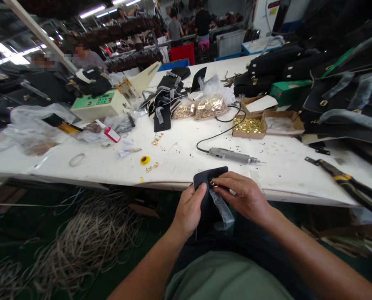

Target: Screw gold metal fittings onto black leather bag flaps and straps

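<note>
My left hand grips the left edge of a small black leather piece, held just below the near edge of the white table. My right hand lies over the piece's right side, its fingertips pinched on a small gold metal fitting near the top. A clear plastic strip hangs down from the piece.
An electric screwdriver with a black cord lies on the table just beyond my hands. Cardboard boxes of gold hardware, bags of gold parts, pliers, black bags and a green machine surround it. Several people are working behind. Cords are piled on the floor at left.
</note>
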`<control>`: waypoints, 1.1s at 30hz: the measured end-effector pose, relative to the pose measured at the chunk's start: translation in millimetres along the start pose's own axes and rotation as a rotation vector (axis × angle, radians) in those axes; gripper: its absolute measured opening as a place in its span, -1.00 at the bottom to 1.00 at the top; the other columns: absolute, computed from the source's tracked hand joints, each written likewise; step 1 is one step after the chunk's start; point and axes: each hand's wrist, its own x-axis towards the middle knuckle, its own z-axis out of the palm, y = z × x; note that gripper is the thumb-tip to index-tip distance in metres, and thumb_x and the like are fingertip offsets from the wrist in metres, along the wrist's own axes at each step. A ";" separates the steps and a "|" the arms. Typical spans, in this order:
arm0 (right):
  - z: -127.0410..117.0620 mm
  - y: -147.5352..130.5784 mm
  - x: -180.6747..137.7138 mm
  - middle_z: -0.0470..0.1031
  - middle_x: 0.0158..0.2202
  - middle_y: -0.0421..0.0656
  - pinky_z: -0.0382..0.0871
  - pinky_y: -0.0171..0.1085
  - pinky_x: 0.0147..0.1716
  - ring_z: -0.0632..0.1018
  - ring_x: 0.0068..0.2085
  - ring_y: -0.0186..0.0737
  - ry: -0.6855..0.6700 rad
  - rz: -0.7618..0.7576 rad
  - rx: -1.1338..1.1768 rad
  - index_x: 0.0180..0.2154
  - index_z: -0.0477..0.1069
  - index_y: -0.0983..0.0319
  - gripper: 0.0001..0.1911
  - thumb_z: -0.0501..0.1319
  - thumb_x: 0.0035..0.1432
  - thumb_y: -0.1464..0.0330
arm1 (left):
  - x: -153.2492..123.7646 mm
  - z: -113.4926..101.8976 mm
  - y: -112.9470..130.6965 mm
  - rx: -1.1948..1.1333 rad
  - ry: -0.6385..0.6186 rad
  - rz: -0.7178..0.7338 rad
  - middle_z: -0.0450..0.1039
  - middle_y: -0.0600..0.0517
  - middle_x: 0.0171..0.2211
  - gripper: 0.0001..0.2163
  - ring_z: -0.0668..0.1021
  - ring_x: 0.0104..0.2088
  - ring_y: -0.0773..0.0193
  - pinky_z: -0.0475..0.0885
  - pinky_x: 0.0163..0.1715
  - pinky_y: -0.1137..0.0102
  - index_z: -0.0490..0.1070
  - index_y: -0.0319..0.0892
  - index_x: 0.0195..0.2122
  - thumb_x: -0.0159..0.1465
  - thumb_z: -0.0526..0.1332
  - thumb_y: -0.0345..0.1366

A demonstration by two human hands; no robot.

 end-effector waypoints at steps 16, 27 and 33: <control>-6.3 -5.8 -2.2 0.67 -0.23 -0.10 0.44 -0.19 -0.29 0.62 -0.29 -0.20 0.036 -0.037 -0.281 -0.10 0.61 0.15 -0.83 0.26 0.32 0.38 | -6.0 10.2 6.9 -0.047 -0.017 -0.025 0.66 -0.09 -0.18 -0.62 0.63 -0.15 0.08 0.47 -0.04 0.30 0.62 -0.26 -0.10 0.31 0.32 -0.01; -12.3 -0.2 -5.0 0.67 -0.19 -0.08 0.41 -0.18 -0.28 0.61 -0.25 -0.17 -0.041 -0.138 -0.285 -0.05 0.58 0.18 -0.80 0.24 0.33 0.42 | -5.1 6.2 4.9 -0.092 -0.039 -0.075 0.67 -0.11 -0.18 -0.63 0.65 -0.14 0.06 0.49 -0.07 0.28 0.61 -0.28 -0.08 0.29 0.34 -0.05; -10.2 -3.7 -14.4 0.66 -0.15 -0.08 0.45 -0.16 -0.24 0.61 -0.21 -0.17 -0.038 -0.083 -0.205 -0.01 0.57 0.14 -0.75 0.25 0.31 0.44 | -4.2 8.8 9.4 -0.248 0.001 -0.134 0.67 -0.16 -0.24 -0.58 0.68 -0.20 0.02 0.53 -0.08 0.21 0.60 -0.32 -0.05 0.22 0.41 -0.08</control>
